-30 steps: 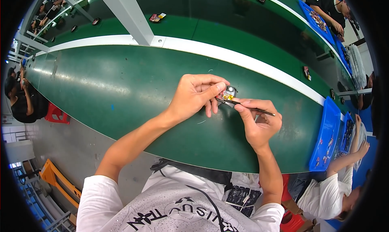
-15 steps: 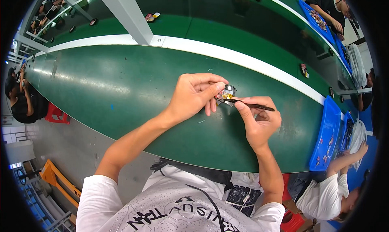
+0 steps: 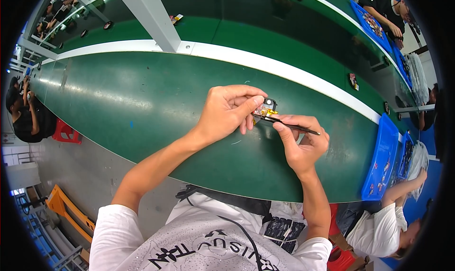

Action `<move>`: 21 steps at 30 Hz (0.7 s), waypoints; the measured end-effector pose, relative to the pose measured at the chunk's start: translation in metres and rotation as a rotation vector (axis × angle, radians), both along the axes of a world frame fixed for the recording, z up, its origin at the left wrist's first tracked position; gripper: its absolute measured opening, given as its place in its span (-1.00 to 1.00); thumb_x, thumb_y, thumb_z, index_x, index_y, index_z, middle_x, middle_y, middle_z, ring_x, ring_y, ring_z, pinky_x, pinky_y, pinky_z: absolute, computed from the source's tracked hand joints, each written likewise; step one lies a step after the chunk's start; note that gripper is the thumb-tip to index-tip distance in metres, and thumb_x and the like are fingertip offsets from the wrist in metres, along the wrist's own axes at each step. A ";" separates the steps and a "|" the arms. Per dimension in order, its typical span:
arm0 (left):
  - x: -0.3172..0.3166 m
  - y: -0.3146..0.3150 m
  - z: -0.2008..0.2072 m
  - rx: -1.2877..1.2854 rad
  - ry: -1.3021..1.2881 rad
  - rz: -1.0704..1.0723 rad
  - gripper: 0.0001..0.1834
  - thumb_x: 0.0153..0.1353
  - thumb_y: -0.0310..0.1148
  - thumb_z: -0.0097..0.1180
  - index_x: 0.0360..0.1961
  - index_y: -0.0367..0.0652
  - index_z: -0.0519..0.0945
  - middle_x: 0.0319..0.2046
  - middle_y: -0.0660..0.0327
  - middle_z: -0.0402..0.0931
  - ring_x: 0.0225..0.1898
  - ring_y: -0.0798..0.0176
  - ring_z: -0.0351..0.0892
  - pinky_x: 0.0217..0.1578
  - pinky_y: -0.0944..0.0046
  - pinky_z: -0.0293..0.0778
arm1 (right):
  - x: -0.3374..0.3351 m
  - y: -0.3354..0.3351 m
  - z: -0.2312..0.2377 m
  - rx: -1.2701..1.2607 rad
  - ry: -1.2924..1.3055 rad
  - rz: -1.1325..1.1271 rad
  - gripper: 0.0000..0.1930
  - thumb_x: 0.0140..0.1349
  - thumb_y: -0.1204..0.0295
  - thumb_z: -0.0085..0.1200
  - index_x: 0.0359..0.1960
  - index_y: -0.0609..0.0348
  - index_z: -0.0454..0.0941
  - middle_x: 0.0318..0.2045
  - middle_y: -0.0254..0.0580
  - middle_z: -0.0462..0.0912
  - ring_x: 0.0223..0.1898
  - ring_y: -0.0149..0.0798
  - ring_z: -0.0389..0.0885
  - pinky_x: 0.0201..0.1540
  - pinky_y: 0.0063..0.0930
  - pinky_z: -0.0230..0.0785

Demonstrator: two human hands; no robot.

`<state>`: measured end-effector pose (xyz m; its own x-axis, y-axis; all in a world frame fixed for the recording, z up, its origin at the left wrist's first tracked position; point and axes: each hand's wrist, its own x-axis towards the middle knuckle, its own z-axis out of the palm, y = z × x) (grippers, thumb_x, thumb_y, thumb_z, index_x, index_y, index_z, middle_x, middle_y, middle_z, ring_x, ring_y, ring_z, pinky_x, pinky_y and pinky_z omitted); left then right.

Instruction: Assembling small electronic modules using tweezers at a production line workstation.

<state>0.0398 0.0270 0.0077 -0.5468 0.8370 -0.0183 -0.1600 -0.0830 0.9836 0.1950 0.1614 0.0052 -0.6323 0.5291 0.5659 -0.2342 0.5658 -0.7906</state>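
Observation:
My left hand [image 3: 231,111] pinches a small black electronic housing [image 3: 270,102] between thumb and fingers, above the green bench. Inside the housing a clear part, something red and white, and a bright yellow piece [image 3: 269,112] show. My right hand [image 3: 305,140] is closed around thin black tweezers [image 3: 297,127]. The tip of the tweezers reaches the near side of the housing by the yellow piece. Exactly what the tip touches is too small to make out. My left fingers cover part of the housing.
A white rail [image 3: 265,68] and a metal post [image 3: 149,20] separate the green bench [image 3: 156,91] from a conveyor belt [image 3: 265,39] bearing small devices. A blue tray [image 3: 380,157] with small parts stands at the right. Beside it sits a co-worker [image 3: 379,223].
The tweezers' rear end has dipped slightly, with my right hand turning a little. My left hand stays in place. Devices on the conveyor belt have shifted left.

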 end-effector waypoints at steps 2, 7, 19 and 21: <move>-0.001 0.000 0.001 -0.013 -0.018 -0.003 -0.75 0.41 -0.47 0.16 -0.01 -0.45 0.66 -0.42 0.09 0.68 -0.59 0.41 0.61 -0.67 0.45 0.50 | -0.001 0.000 -0.001 0.029 0.027 0.032 -0.83 0.05 0.67 0.43 -0.37 0.23 0.68 -0.38 -0.14 0.81 -0.76 -0.65 0.33 -0.68 -0.72 0.12; -0.003 -0.002 0.008 -0.105 0.023 -0.047 -0.72 0.35 -0.50 0.22 0.02 -0.45 0.64 -0.44 0.12 0.69 -0.58 0.43 0.61 -0.66 0.46 0.48 | -0.003 -0.001 0.003 0.145 0.037 0.052 -0.82 0.01 0.67 0.44 -0.38 0.21 0.69 -0.37 -0.13 0.82 -0.78 -0.57 0.36 -0.68 -0.68 0.15; -0.001 -0.001 0.005 -0.147 0.038 -0.028 -0.76 0.30 -0.56 0.24 -0.04 -0.45 0.63 -0.44 0.13 0.70 -0.58 0.46 0.59 -0.65 0.46 0.45 | -0.003 -0.004 0.003 0.264 0.015 0.045 -0.83 0.00 0.62 0.45 -0.38 0.15 0.73 -0.41 -0.23 0.82 -0.71 -0.50 0.53 -0.64 -0.64 0.17; -0.001 0.000 0.005 -0.139 0.058 -0.016 -0.79 0.29 -0.57 0.23 -0.07 -0.45 0.62 -0.40 0.13 0.69 -0.59 0.44 0.58 -0.66 0.46 0.45 | -0.002 -0.004 0.003 0.248 0.001 0.034 -0.83 0.00 0.62 0.45 -0.38 0.15 0.73 -0.41 -0.24 0.82 -0.70 -0.49 0.53 -0.64 -0.64 0.17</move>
